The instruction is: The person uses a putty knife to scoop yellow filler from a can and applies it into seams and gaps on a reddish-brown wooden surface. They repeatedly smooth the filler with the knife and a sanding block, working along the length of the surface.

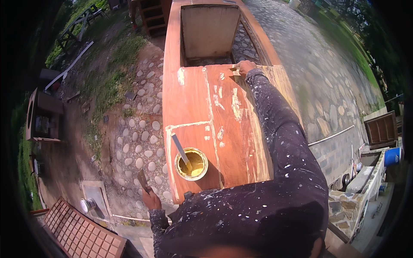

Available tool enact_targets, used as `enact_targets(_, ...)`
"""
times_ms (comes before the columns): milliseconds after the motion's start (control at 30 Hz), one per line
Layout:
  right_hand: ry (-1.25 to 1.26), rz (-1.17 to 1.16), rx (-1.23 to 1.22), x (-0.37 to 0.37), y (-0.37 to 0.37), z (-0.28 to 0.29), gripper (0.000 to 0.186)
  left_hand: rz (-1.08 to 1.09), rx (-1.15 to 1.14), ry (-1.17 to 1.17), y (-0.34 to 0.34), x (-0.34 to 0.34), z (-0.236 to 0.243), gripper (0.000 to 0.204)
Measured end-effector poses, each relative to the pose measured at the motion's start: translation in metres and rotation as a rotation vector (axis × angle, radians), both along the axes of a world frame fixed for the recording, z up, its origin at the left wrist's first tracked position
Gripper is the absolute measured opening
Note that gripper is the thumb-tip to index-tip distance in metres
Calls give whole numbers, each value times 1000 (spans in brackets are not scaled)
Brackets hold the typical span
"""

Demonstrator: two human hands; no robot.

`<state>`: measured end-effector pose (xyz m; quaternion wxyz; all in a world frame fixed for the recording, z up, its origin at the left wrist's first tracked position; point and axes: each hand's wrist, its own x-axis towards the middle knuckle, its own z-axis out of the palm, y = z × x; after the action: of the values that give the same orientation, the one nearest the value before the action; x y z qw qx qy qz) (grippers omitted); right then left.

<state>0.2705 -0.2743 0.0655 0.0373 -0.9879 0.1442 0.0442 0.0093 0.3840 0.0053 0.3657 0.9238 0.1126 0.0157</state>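
A long reddish wooden cabinet or counter piece (187,101) lies before me, with pale filler patches (236,103) and filled seams on its face. My right hand (246,68) reaches far across it, closed on a putty knife (234,69), whose blade is at the wood beside the lower edge of a rectangular opening. Low at the left, off the near edge, my left hand (151,199) is closed on a flat scraper (142,177) pointing upward. Between my arms an open can (206,165) of yellow filler stands on the wood. A flat metal blade or stick (180,147) leans in it.
Cobbled ground (140,148) runs along the left side. A panelled brown door (81,228) lies at lower left, near a small can (87,205). On the left stands a wooden cabinet (45,114). A stone wall (348,210) and a blue bucket (393,156) are at right.
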Motion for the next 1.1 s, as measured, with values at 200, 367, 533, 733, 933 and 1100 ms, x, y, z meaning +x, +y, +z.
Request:
enact_targets(200,148,31,-42,-2,1,-29,45,114,6,142,47,-33,-13,39)
enact_targets(367,-118,54,-33,-5,-9,-20,54,49,2,159,44,-14,-6,38)
enact_targets(533,-37,17,-52,24,-7,-21,46,85,-50,164,41,3,-4,38)
enact_targets(733,117,26,17,43,-11,-29,42,45,-59,110,51,-15,-9,40)
enact_targets(933,303,-4,-53,-12,6,-29,38,83,-164,193,48,-10,-17,36)
enact_targets(1100,246,22,-86,-125,51,-30,23,-2,-225,135,37,8,-10,36)
